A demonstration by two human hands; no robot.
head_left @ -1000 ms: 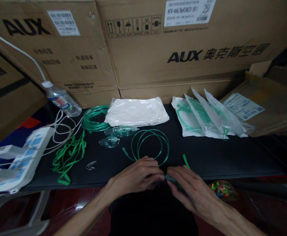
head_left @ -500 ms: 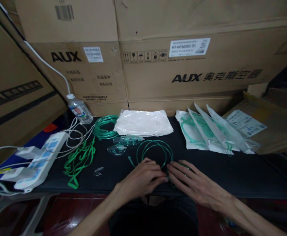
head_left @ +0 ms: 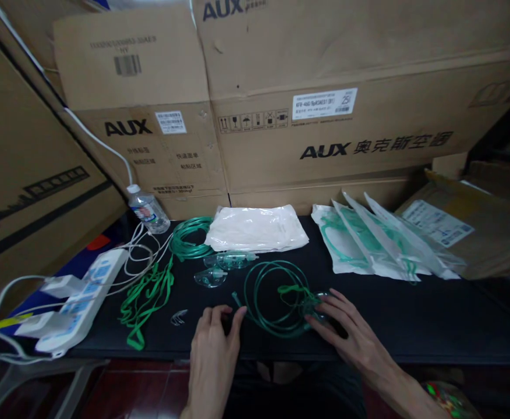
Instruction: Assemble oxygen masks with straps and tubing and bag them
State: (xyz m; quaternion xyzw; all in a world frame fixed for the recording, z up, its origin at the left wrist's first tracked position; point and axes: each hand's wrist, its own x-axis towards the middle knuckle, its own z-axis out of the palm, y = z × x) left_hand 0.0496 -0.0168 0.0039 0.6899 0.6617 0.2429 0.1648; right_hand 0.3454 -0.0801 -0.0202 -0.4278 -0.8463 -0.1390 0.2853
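Note:
A clear green oxygen mask (head_left: 312,304) with a green elastic strap (head_left: 293,289) lies at the right of a coil of green tubing (head_left: 259,317) on the black tabletop. My right hand (head_left: 346,326) grips the mask's right side between thumb and fingers. Left of the coil, my left hand (head_left: 215,343) is empty, its thumb and index finger apart. Its thumb tip is close to the tubing's end connector (head_left: 236,299); whether they touch I cannot tell. Two more clear masks, a rear one (head_left: 231,260) and a front one (head_left: 210,278), lie behind the coil.
White packets (head_left: 257,228) are stacked at the back, beside coiled green tubing (head_left: 189,238). Bagged mask sets (head_left: 346,241) lean at right near an open carton (head_left: 477,233). Left are green straps (head_left: 145,302), thin metal strips (head_left: 179,317), a power strip (head_left: 82,302) and a bottle (head_left: 149,212).
My hands have moved apart, the left one leftward and down from the coil. The coil, mask and strap now show more fully. The camera view has tilted up slightly.

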